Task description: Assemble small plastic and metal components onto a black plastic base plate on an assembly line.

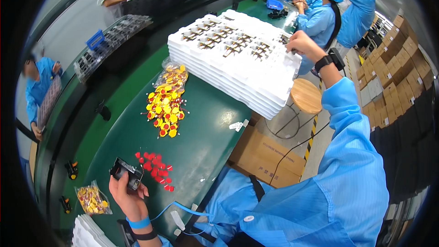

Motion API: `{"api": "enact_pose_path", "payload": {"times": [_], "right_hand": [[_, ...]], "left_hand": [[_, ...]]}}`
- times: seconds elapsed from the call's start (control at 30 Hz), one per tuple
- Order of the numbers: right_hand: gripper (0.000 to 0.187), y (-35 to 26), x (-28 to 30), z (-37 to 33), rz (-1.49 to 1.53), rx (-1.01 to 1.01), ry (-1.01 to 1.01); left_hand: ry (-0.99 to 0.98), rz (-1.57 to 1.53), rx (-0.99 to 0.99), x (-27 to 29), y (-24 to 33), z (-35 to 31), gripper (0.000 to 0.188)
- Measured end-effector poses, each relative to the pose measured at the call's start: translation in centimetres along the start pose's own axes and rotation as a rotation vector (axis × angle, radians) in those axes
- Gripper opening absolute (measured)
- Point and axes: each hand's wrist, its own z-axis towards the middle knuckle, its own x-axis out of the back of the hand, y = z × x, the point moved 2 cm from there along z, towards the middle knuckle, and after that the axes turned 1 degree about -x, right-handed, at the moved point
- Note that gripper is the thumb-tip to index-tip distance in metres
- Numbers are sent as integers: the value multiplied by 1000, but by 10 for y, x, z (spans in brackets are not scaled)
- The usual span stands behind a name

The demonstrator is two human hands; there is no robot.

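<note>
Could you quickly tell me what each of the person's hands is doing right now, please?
Left hand: closed around a small black part, above the green table.
Right hand: reaching onto the stack of white trays; whether it grips anything cannot be told.

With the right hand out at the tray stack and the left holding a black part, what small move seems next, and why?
Probably the right hand lifts one small component from the top white tray and brings it toward the black part in the left hand. The right hand's fingers rest at the tray's far edge, whether they grip anything is unclear, and the left hand holds the part up over the green table.

Blue smock sleeves, black watch (330,59), blue wristband (138,222).
</note>
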Motion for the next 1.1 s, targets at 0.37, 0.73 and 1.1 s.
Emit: {"api": "enact_pose_path", "payload": {"times": [0.37,0.73,1.1], "right_hand": [[12,-184,-167,-201,682,502,-392],[17,-301,-313,-230,481,911,-720],[21,-299,-351,-223,496,897,-723]], "left_hand": [[-247,15,37,-14,6,3,18],[-4,397,-209,0,6,8,16],[101,519,-301,-5,13,3,21]]}}
